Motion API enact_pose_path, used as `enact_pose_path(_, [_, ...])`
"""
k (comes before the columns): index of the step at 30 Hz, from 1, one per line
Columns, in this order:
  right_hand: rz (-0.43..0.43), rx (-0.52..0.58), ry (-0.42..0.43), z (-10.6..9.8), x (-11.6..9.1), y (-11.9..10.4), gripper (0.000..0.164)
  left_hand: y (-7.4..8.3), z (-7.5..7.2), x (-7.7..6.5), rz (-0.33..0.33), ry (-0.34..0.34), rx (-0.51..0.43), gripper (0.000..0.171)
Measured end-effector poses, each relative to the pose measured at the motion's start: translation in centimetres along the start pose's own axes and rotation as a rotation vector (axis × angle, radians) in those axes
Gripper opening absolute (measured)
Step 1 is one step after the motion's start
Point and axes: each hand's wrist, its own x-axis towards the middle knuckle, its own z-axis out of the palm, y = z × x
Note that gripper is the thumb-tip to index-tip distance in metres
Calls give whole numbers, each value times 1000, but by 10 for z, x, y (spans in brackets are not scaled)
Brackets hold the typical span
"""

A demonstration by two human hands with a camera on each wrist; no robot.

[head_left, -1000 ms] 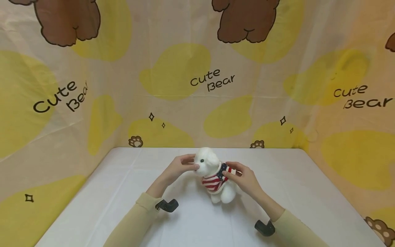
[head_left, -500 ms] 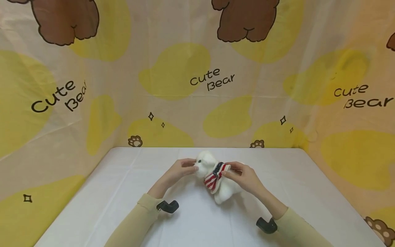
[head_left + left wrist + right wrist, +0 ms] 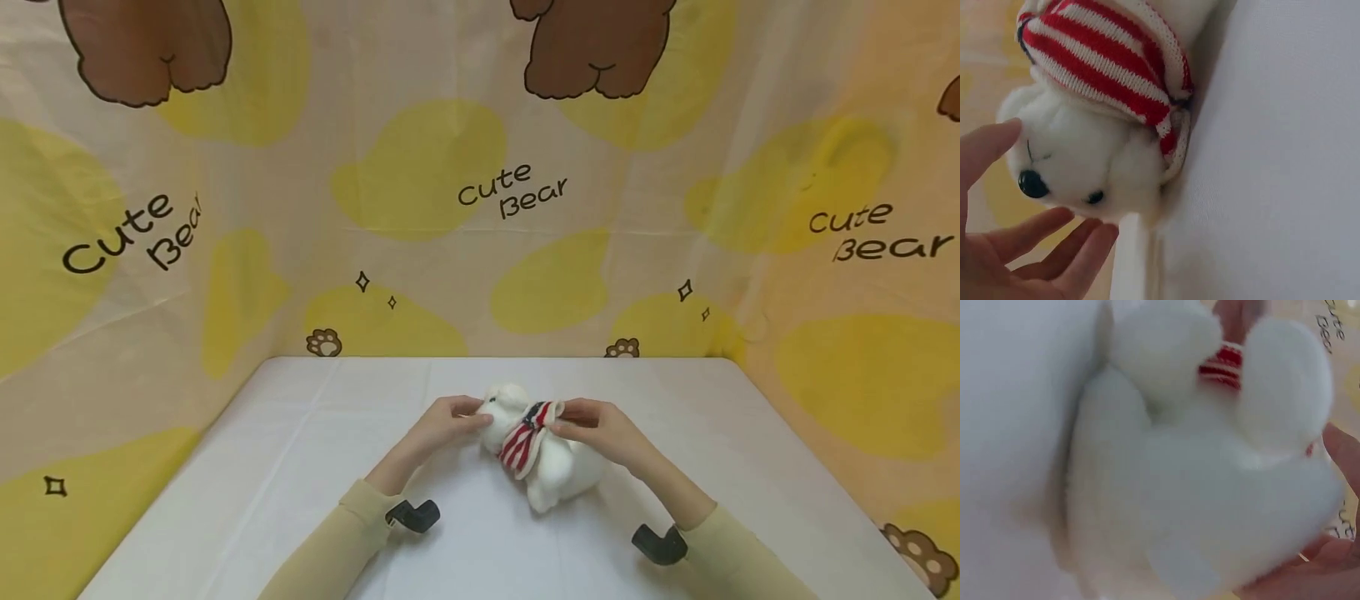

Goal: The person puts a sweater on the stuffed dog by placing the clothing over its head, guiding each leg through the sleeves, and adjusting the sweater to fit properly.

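Observation:
A white plush toy (image 3: 558,467) lies tilted on the table, head to the left and rounded bottom toward the right. Its small knitted sweater (image 3: 517,450), striped red and white with a navy patch, is bunched near the neck, leaving the lower body bare. My left hand (image 3: 447,422) holds the head between thumb and fingers; the left wrist view shows the thumb close by the black nose (image 3: 1033,184). At the sweater's back edge, my right hand (image 3: 607,429) pinches the knit. In the right wrist view the toy's body (image 3: 1191,487) hides most of that hand.
A white table (image 3: 360,400) spreads beneath both hands. Behind and beside it hangs a cloth backdrop (image 3: 420,175) printed with bears and lettering. Black wrist mounts (image 3: 660,544) jut inward from both sleeves, low over the table.
The toy has tipped from upright to lying, its bottom shifting right and nearer. The sweater has slid from its torso toward the neck. Both hands have come slightly lower, still holding on.

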Motion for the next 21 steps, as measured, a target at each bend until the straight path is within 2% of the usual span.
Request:
enact_pose_path(4, [30,54,-35,-9,2,0,48,13,8,-6,57,162,138,50])
enact_pose_path(7, [6,75,-50,-12,1,0,43,24,15,-11,137,274,151,42])
enact_pose_path(9, [7,81,-42,-12,1,1,40,31,19,-14,197,312,132,33])
enact_pose_path(12, [42,53,7,-11,3,2,35,41,26,-18,259,291,98,19])
enact_pose_path(18, [125,-24,82,-8,11,4,31,50,45,-24,271,144,46,15])
enact_pose_path(21, [133,-70,81,-8,14,4,31,48,55,-24,259,107,26,16])
